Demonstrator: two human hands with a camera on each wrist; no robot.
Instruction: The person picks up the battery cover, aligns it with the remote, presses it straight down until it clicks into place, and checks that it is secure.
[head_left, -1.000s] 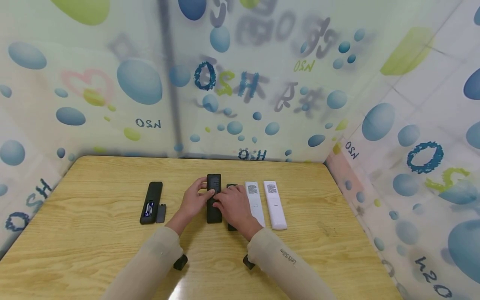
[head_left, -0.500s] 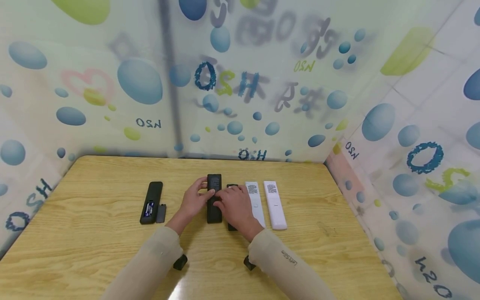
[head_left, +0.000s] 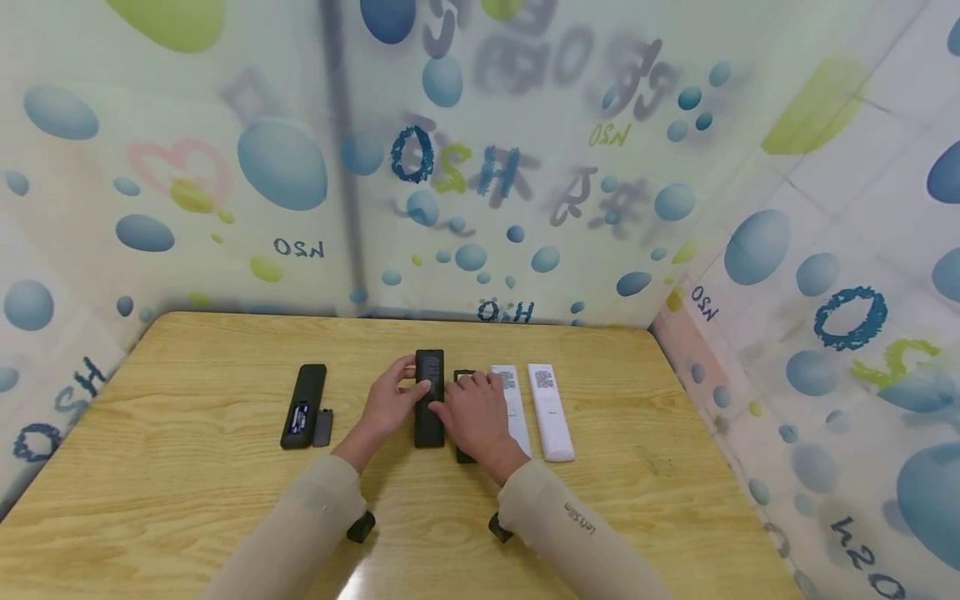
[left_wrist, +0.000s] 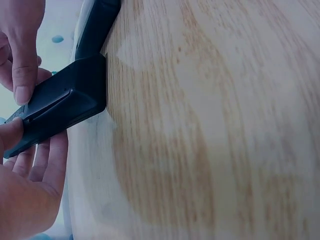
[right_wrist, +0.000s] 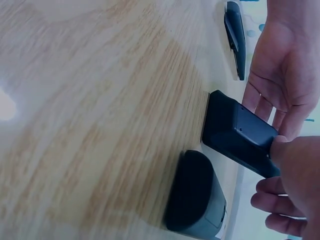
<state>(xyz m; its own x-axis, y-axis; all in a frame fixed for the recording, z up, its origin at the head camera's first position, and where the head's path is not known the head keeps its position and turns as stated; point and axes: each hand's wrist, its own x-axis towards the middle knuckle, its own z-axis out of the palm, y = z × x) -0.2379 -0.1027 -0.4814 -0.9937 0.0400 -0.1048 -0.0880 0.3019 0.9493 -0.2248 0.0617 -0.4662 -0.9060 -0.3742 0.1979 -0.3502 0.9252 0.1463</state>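
Note:
Near the middle of the table, a black remote control [head_left: 430,425] lies with its labelled back up. My left hand [head_left: 386,402] grips it, thumb on top and fingers around the left side. The thumb of my right hand [head_left: 476,417] presses the back at its right side, while the other fingers are off it, loosely bent. The left wrist view shows a slit along the cover on the remote control's back [left_wrist: 80,82]. Partly under my right hand is a second black remote control [right_wrist: 192,195], its upper half mostly hidden in the head view.
Two white remote controls, one partly covered [head_left: 517,425] and one fully visible [head_left: 551,417], lie to the right. At left is a black remote control [head_left: 306,400] with batteries showing, its loose cover [head_left: 322,427] beside it. Patterned curtain [head_left: 465,208] closes off the table's [head_left: 187,467] back.
My right index finger has come away from the remote control's back, and the right hand has shifted slightly right. The left hand keeps its grip in place.

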